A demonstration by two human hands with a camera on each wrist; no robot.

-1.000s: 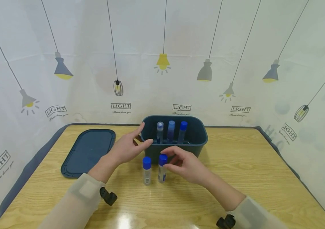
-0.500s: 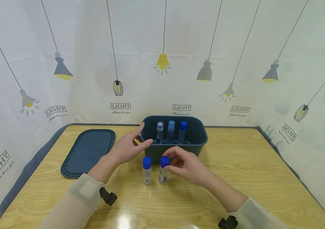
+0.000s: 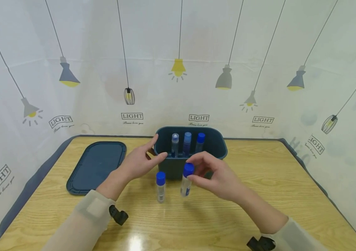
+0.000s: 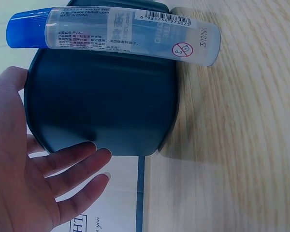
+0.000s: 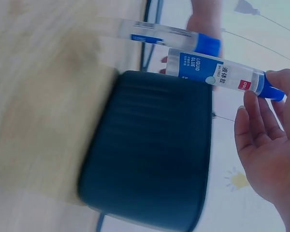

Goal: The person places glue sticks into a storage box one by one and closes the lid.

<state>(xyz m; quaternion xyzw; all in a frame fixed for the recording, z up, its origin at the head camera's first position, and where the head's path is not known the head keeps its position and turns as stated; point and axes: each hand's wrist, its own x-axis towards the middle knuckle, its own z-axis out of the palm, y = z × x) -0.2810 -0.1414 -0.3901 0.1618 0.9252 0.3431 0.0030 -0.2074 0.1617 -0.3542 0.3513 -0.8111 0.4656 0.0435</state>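
Note:
My right hand [image 3: 217,176] pinches a liquid glue bottle [image 3: 185,184] by its blue cap, just in front of the dark blue bin [image 3: 171,168]. The bottle tilts slightly, and its label shows in the right wrist view [image 5: 217,72]. A second glue bottle [image 3: 161,191] with a blue cap stands upright on the table to the left. At the bin's left end, my left hand [image 3: 137,161] rests with thumb and fingers spread along the rim. Inside the bin stand three more bottles: one clear-topped [image 3: 175,143], one light-blue-capped [image 3: 187,143] and one dark-blue-capped [image 3: 200,141].
A dark blue lid [image 3: 98,167] lies flat on the wooden table [image 3: 278,188] left of the bin. Behind the table hangs a pale cloth [image 3: 153,80] printed with lamps.
My right hand has lifted the glue bottle off the table and moved it right and toward the bin. The left hand and the other bottles stay put.

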